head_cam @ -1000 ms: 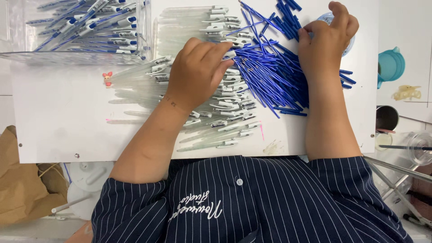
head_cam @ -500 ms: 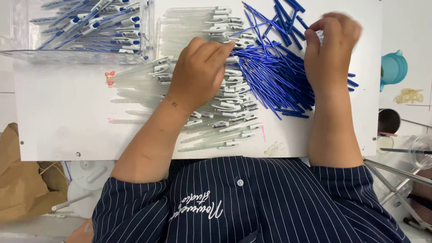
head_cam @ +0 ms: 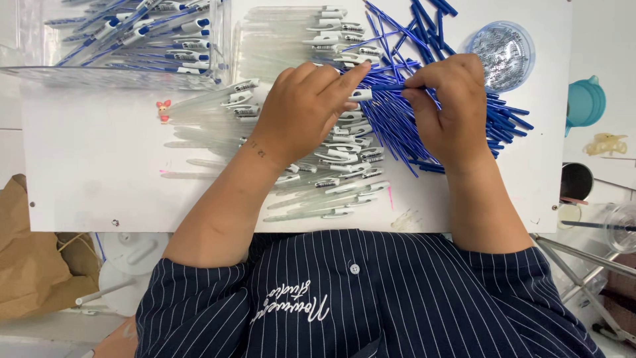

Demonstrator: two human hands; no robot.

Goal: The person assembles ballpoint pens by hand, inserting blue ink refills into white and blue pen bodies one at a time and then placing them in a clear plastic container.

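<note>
Above the white board [head_cam: 99, 166], the left hand [head_cam: 301, 109] grips a clear pen barrel [head_cam: 361, 95] while the right hand [head_cam: 450, 109] pinches a blue refill [head_cam: 387, 87] at its end

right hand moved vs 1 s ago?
Yes. The right hand has come down and inward from beside the round clear dish, now meeting the left hand over the blue refills, pinching one.

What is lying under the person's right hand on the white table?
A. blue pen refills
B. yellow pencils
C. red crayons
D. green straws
A: the right hand rests over a heap of thin blue pen refills spread on the white table, and pinches one of them.
</note>
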